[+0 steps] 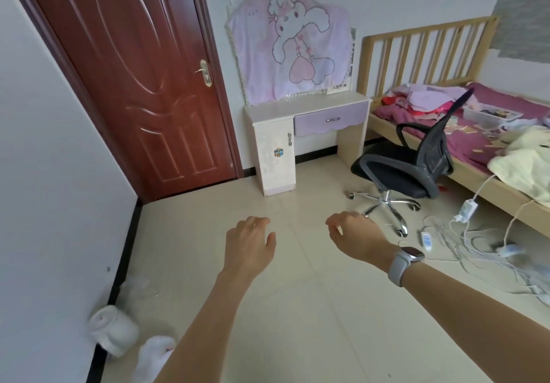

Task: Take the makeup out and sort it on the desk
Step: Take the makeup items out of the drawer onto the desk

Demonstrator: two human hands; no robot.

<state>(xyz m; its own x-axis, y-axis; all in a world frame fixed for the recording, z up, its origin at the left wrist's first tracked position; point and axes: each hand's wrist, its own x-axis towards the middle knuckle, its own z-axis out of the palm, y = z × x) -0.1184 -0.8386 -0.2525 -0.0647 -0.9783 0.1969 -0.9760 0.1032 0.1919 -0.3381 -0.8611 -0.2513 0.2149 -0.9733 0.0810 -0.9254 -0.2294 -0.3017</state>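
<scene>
Standing far from the desk (306,109), we have not started; our left hand (250,244) and right hand (354,234) hang loose, holding nothing.

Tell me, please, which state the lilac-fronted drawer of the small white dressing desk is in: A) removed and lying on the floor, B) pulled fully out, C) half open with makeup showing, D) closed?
D: the lilac-fronted drawer sits flush under the top of the white dressing desk, with both hands away from it.
</scene>
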